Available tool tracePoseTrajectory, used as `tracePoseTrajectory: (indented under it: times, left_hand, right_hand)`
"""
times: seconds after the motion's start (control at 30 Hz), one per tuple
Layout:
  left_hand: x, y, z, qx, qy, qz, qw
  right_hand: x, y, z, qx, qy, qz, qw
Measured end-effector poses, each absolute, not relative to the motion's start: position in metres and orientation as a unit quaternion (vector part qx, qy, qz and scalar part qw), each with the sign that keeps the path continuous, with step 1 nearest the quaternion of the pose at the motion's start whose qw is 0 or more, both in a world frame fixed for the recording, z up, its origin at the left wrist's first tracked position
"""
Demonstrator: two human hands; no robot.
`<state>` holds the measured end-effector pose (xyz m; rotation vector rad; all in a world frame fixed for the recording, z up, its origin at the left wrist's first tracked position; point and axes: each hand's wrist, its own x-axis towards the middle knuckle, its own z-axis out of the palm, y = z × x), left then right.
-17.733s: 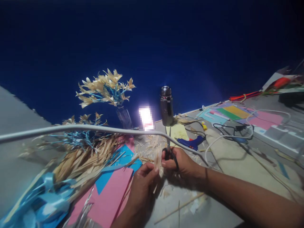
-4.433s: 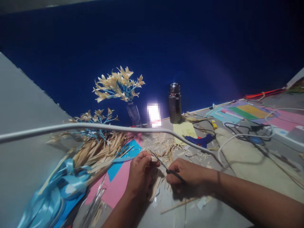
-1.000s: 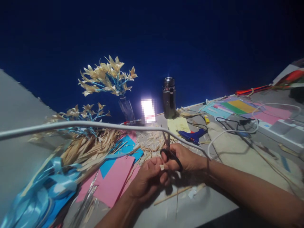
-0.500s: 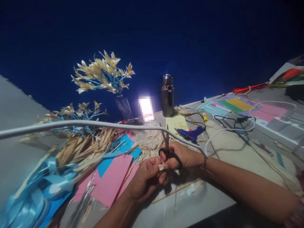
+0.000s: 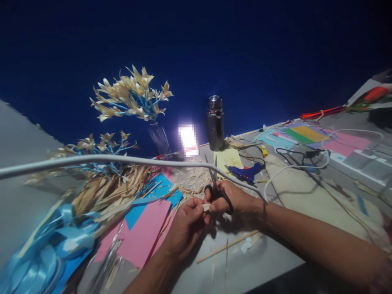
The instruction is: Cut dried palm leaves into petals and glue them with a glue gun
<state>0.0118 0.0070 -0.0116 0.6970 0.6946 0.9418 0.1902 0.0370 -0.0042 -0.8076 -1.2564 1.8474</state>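
My left hand (image 5: 188, 224) pinches a small pale piece of dried husk (image 5: 206, 207) between thumb and fingers. My right hand (image 5: 234, 198) is closed on black-handled scissors (image 5: 228, 200), whose blades point up and away, slightly apart. The right thumb and fingertips also meet the husk piece, close against the left fingertips. Beyond the blades, husk scraps (image 5: 192, 179) lie scattered on the table (image 5: 260, 265). Pink paper (image 5: 143, 237) and blue paper (image 5: 137, 210) lie to the left of my hands.
A white cable (image 5: 122, 160) crosses in front. Beyond it stand a dark flask (image 5: 215, 126) and a vase (image 5: 159, 136) of husk flowers (image 5: 134, 94). A blue glue gun (image 5: 246, 173) lies right of the scissors. Blue ribbon (image 5: 45, 261) and dried husks (image 5: 101, 192) cover the left side.
Both hands have shifted slightly left and up together. The husk piece has turned and shows more of its width between the fingertips. The scissors stay in the right hand.
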Motion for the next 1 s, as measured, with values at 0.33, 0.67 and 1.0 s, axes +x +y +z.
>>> tracePoseTrajectory:
  times: [0.33, 0.67, 1.0]
  left_hand:
    - [0.018, 0.005, -0.022, 0.331, 0.312, 0.449, 0.769]
    - [0.016, 0.004, -0.013, 0.311, 0.328, 0.469, 0.759]
    - [0.02, 0.004, -0.017, 0.306, 0.315, 0.457, 0.773]
  right_hand:
    - [0.189, 0.039, -0.011, -0.322, -0.505, 0.702, 0.385]
    - [0.189, 0.04, -0.012, -0.291, -0.475, 0.731, 0.395]
    - [0.19, 0.039, -0.008, -0.279, -0.466, 0.743, 0.392]
